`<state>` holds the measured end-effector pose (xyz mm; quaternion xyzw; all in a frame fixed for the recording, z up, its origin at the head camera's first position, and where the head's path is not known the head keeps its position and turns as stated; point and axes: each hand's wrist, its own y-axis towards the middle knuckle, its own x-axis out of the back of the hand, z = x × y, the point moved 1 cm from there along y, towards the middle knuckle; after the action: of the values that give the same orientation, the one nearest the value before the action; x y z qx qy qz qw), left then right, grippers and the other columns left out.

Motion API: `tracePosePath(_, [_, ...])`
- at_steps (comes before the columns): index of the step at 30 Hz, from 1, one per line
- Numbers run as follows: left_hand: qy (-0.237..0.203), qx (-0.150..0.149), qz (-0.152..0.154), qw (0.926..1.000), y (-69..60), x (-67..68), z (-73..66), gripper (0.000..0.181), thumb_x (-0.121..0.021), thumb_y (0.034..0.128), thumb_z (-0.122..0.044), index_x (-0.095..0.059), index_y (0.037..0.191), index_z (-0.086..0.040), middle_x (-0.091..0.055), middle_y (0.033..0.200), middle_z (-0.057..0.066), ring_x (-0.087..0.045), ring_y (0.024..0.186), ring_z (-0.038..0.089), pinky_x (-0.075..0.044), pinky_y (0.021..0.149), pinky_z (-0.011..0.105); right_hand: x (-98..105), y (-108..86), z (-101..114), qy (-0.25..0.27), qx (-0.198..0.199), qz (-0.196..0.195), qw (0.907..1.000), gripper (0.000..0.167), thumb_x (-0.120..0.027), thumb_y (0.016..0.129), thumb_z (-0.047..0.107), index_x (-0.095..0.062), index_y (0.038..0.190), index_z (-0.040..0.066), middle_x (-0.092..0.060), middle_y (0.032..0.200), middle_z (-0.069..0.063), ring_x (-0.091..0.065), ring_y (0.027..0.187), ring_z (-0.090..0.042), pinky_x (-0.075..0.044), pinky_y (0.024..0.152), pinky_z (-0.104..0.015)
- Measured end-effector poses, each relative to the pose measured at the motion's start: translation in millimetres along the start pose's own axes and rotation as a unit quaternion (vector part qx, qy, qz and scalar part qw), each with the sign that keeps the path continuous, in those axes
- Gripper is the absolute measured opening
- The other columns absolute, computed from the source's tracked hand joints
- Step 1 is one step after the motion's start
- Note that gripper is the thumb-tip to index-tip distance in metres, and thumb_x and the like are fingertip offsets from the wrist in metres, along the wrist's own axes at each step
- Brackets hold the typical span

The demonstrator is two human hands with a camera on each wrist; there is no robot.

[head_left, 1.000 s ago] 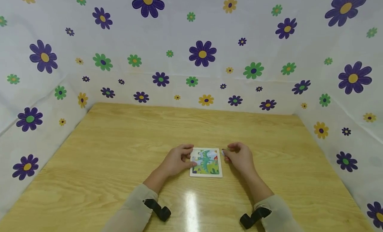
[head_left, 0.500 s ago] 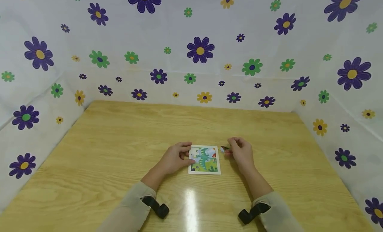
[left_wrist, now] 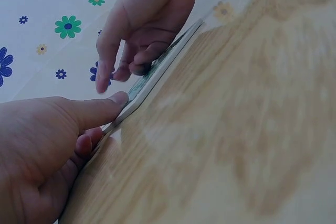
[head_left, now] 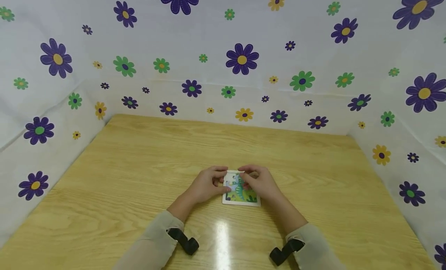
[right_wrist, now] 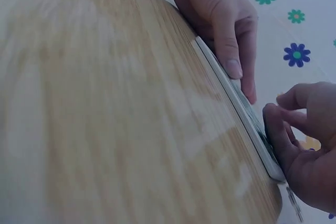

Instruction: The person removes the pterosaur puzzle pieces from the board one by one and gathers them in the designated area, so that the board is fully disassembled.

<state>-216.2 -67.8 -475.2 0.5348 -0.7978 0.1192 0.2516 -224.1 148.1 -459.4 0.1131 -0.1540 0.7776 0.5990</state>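
Observation:
A small square puzzle board (head_left: 240,203) with a white rim and a green dinosaur picture lies flat on the table. My left hand (head_left: 205,187) grips its left side, the thumb on top at the rim; the left wrist view shows that thumb (left_wrist: 119,98) pressed on the board's corner. Over the board's upper right part is my right hand (head_left: 262,185), fingertips bent together just above the picture. A small dark piece (left_wrist: 139,69) shows at its fingertips in the left wrist view, mostly covered by the fingers. Part of the picture is hidden beneath this hand.
The wooden table (head_left: 156,154) extends around the board on all sides. Behind it and along both sides hangs a white cloth (head_left: 209,38) printed with purple, green and yellow flowers. Each sleeved wrist wears a black strap (head_left: 182,241).
My right hand has moved left from beside the board to over its upper right part, carrying the piece. My left hand keeps its hold on the board. The head view has shifted slightly.

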Motion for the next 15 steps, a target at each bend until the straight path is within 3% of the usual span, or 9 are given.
tracePosePath(4, [0.004,-0.001,0.009,1.0000,-0.8,-2.5,-1.4,0.064,-0.082,0.0848,-0.023,-0.057,0.140,-0.001,-0.062,0.122,0.006,-0.052,0.082,0.012,-0.046,0.069,0.020,-7,-1.9,-1,-0.076,0.028,0.020,0.9965,0.022,-0.064,0.097,0.012,-0.073,0.117,0.006,-0.062,0.093,-0.010,-0.057,0.062,-0.012,-0.047,0.055,-0.020])
tracePosePath(9, [0.002,0.002,0.004,1.0000,-2.3,-2.6,-2.9,0.062,-0.082,0.0847,-0.020,-0.058,0.139,-0.001,-0.062,0.120,0.005,-0.050,0.079,0.012,-0.044,0.067,0.020,-12,-7.6,4,-0.177,0.055,0.010,0.9827,0.021,-0.066,0.096,0.011,-0.076,0.114,0.013,-0.061,0.106,-0.010,-0.052,0.074,-0.014,-0.043,0.060,-0.023])
tracePosePath(15, [0.002,0.004,0.006,1.0000,-0.8,-0.7,-3.6,0.062,-0.081,0.0853,-0.020,-0.057,0.140,-0.002,-0.063,0.117,0.005,-0.052,0.081,0.012,-0.046,0.069,0.021,-11,-9.9,11,-0.201,0.062,0.010,0.9776,0.020,-0.065,0.097,0.010,-0.074,0.114,0.013,-0.054,0.118,-0.016,-0.050,0.077,-0.016,-0.043,0.062,-0.024])
